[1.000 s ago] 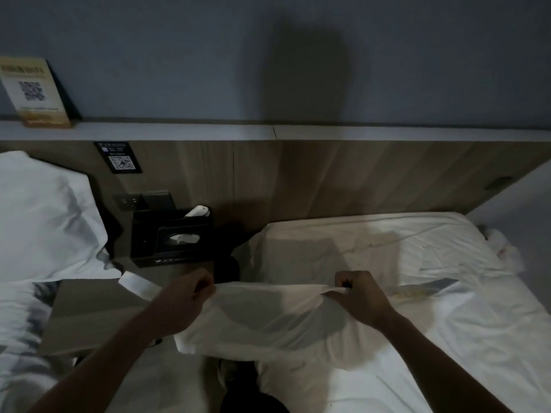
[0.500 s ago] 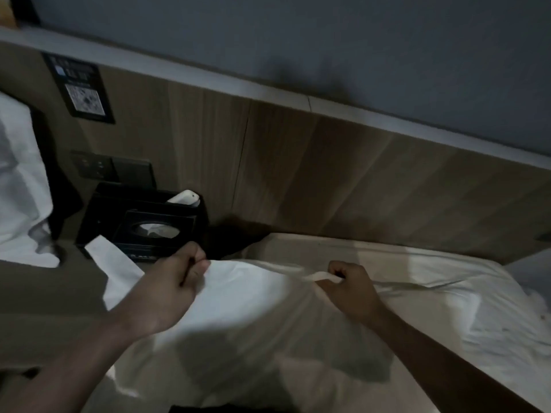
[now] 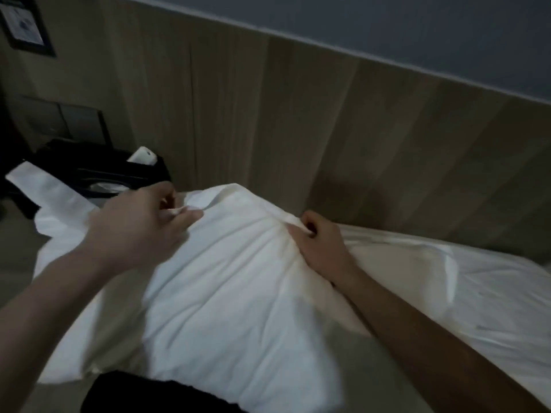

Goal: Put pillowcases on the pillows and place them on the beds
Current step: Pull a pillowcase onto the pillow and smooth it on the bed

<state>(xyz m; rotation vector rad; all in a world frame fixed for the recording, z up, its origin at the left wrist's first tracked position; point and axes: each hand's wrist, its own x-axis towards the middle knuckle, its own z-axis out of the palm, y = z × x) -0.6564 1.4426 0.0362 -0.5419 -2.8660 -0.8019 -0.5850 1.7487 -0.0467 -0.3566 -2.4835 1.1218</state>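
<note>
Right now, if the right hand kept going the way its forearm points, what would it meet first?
The right hand, pinching the pillowcase, points up-left toward the wooden headboard. Past the bunched pillowcase edge it holds, the headboard looks like the first solid thing, though depth is hard to judge in this dim view.

No legible text. Dark framed placard (image 3: 25,28) on wooden headboard, up and left of left hand (image 3: 140,225); print blurred.
</note>
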